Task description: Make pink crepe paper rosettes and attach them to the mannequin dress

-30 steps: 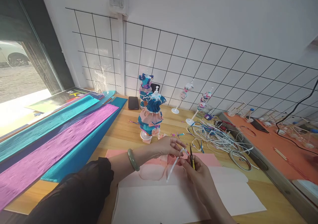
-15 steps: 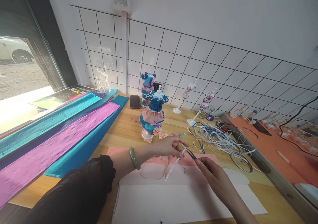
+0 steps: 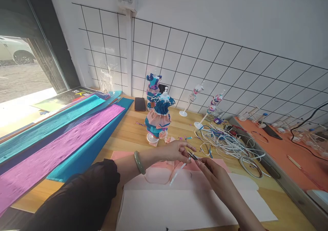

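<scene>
Coloured strips: a teal strip [image 3: 64,118], a purple strip [image 3: 77,140] and a blue strip [image 3: 84,154] lie slantwise on the far left of the wooden surface [image 3: 118,128].
Phone: a dark phone [image 3: 139,104] lies flat near the wall.
Dressed figures: the front figure [image 3: 159,118], in blue and peach ruffles, stands upright on a white base; the rear figure [image 3: 154,84] is partly behind it.
Left hand: the left hand [image 3: 175,152], with a green bracelet [image 3: 139,162] at its wrist, has thumb and a finger pinched together on a white strip, the forefinger stretched out past them.
White strip: the white strip [image 3: 176,175] slants down and left from that pinch, above a pale sheet [image 3: 166,207].
Scissors: the dark scissors [image 3: 192,155] point at the left fingertips; whether the blades touch the strip cannot be told.
Slim stands: two stands [image 3: 196,93] with patterned wrapping lean behind the hands.
Right hand: the right hand [image 3: 214,171] has its fingers closed around the scissors.
Cords: a tangle of pale cords [image 3: 228,142] lies beyond it.
Orange board: an orange board [image 3: 279,162] fills the far right.
</scene>
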`<state>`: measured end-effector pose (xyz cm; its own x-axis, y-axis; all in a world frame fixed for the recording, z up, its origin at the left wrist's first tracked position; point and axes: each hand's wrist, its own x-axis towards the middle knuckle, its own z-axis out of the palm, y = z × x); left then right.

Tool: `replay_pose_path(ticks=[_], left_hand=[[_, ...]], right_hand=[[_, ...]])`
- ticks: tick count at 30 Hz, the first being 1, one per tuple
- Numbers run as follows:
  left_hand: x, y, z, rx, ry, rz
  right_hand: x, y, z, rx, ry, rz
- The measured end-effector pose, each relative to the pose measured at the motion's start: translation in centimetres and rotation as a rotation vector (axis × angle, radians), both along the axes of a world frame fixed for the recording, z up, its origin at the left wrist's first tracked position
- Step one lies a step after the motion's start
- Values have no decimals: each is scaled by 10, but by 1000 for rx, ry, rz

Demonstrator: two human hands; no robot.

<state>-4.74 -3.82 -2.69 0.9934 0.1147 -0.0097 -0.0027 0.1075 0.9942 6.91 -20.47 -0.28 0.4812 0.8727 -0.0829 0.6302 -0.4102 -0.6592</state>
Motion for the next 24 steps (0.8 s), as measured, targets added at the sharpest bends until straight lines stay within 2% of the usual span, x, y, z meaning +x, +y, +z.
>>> replay_pose_path(ticks=[10, 14, 19, 24], left_hand=[[-4, 0, 8, 57, -1, -13], [-3, 0, 7, 71, 7, -8], [-3, 1, 7, 43, 0, -17], [-4, 1, 9, 32, 14, -18]], right_hand=[[1, 2, 0, 12, -49, 31], [-5, -1, 5, 37, -100, 24], [-14, -4, 13, 44, -124, 31], [-13, -4, 11, 44, -128, 35]])
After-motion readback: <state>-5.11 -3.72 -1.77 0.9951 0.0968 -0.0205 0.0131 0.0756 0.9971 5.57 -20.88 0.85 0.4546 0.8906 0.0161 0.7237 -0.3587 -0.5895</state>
